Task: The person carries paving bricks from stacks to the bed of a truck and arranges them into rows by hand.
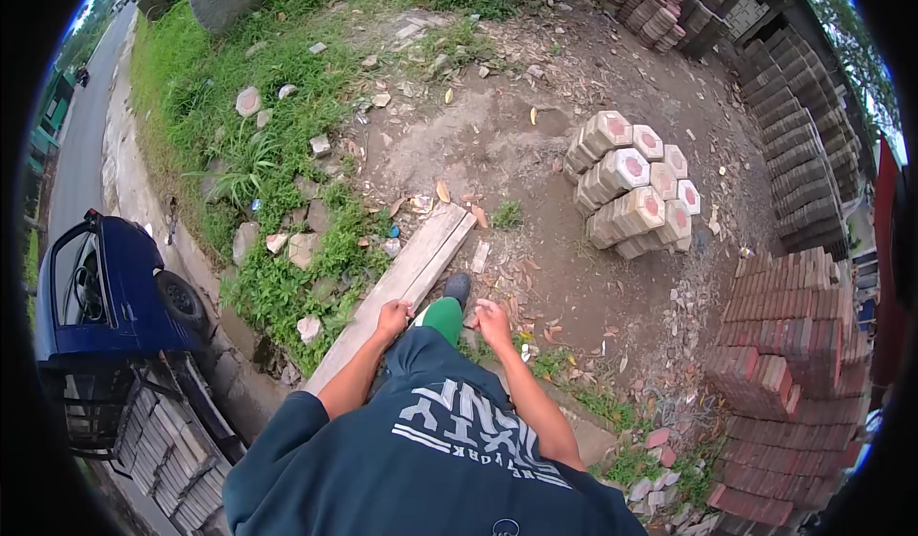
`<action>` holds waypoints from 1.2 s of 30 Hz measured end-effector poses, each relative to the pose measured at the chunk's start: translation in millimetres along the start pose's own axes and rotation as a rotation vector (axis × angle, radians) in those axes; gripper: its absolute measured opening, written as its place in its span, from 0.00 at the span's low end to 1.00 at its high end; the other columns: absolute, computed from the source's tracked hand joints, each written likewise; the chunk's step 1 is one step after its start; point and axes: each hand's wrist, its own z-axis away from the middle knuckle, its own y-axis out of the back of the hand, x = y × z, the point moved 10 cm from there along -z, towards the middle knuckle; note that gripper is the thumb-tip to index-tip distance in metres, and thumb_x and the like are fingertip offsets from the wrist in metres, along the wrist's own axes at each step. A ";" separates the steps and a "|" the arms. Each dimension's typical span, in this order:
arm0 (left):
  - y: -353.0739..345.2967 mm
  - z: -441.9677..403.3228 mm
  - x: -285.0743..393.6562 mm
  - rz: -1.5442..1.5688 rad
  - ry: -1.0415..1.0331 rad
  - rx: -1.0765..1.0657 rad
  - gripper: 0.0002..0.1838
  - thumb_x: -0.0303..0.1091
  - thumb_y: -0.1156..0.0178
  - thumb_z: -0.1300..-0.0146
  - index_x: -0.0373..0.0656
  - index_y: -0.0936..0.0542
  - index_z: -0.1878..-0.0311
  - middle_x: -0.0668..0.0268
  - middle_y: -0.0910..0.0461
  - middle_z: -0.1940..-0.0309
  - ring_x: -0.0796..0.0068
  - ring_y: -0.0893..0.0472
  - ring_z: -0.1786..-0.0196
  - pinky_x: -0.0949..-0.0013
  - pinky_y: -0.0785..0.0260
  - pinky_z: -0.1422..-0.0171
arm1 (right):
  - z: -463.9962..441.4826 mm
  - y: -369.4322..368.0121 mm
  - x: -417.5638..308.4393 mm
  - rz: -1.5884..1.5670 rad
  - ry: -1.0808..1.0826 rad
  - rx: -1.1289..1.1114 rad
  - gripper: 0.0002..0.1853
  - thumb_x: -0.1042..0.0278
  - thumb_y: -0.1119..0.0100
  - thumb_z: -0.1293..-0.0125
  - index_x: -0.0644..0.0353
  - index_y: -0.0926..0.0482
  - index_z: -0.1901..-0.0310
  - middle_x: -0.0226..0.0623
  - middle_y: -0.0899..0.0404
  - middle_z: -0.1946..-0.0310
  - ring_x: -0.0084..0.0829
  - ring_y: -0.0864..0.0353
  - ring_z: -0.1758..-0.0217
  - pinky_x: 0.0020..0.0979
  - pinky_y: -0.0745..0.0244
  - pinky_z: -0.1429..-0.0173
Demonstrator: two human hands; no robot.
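Note:
My left hand (393,317) is in front of my body at the lower middle, its fingers curled in, with no object showing in it. Below and beside it lies a long wooden plank (413,261) on the ground. My right hand (491,322) hangs at about the same height, fingers bent inward, also with nothing visible in the grip. Between the hands show my green-covered leg (443,318) and a dark shoe (458,288). Farther ahead to the right, a stack of hexagonal paving blocks (628,169) with reddish centres stands on bare soil.
On the left, a blue truck (96,292) carries stacked blocks (170,455) in its bed beside the road (96,106). Grass and loose stones (304,248) border the plank. Tall stacks of pavers (808,153) and reddish blocks (794,345) line the right side.

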 end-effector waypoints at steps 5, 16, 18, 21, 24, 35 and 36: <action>-59.9 -155.1 200.0 -0.227 -0.258 0.008 0.27 0.49 0.60 0.31 0.38 0.21 0.72 0.62 0.22 0.83 0.67 0.21 0.75 0.62 0.30 0.62 | -131.1 70.9 -147.3 0.463 0.071 0.021 0.18 0.54 0.45 0.36 0.63 0.17 0.63 0.30 0.22 0.80 0.21 0.23 0.78 0.25 0.29 0.70; -108.3 -338.7 457.3 0.274 -0.195 -0.030 0.16 0.39 0.59 0.28 0.37 0.27 0.59 0.61 0.22 0.65 0.73 0.22 0.64 0.70 0.29 0.59 | -430.1 42.8 -363.0 -0.055 0.043 -0.249 0.11 0.61 0.51 0.30 0.60 0.28 0.57 0.34 0.22 0.65 0.24 0.21 0.64 0.27 0.24 0.61; -108.0 -398.0 490.2 0.348 -0.205 0.057 0.14 0.38 0.58 0.29 0.37 0.30 0.53 0.60 0.24 0.57 0.73 0.23 0.58 0.70 0.30 0.54 | -495.4 23.0 -415.7 -0.070 0.055 -0.299 0.13 0.61 0.52 0.29 0.62 0.28 0.53 0.36 0.21 0.60 0.25 0.22 0.58 0.28 0.25 0.55; -109.3 -467.2 574.3 0.432 -0.104 0.087 0.24 0.41 0.58 0.28 0.35 0.40 0.37 0.55 0.37 0.37 0.67 0.35 0.36 0.66 0.39 0.36 | -604.1 -4.6 -492.1 -0.027 0.098 -0.391 0.20 0.57 0.55 0.28 0.63 0.31 0.43 0.39 0.25 0.48 0.28 0.26 0.46 0.31 0.31 0.43; -95.0 -524.6 680.5 0.564 -0.181 0.113 0.37 0.52 0.61 0.28 0.36 0.55 0.27 0.55 0.55 0.26 0.64 0.57 0.24 0.66 0.65 0.23 | -669.7 -51.6 -585.5 0.000 0.112 -0.464 0.27 0.52 0.59 0.27 0.63 0.37 0.36 0.42 0.33 0.37 0.32 0.36 0.34 0.31 0.42 0.32; 90.4 -720.9 805.9 1.111 -0.183 0.524 0.40 0.63 0.66 0.31 0.46 0.54 0.26 0.64 0.55 0.26 0.72 0.54 0.25 0.68 0.65 0.24 | -768.1 -232.9 -802.7 0.020 0.145 -0.874 0.36 0.43 0.75 0.26 0.65 0.54 0.29 0.41 0.58 0.26 0.34 0.62 0.23 0.32 0.68 0.23; 116.7 -749.7 797.3 1.098 -0.175 0.605 0.40 0.64 0.66 0.32 0.45 0.51 0.26 0.64 0.50 0.27 0.72 0.53 0.26 0.68 0.64 0.24 | -786.9 -252.6 -816.0 0.048 0.179 -0.901 0.35 0.44 0.75 0.26 0.63 0.54 0.28 0.40 0.59 0.26 0.34 0.64 0.22 0.33 0.70 0.23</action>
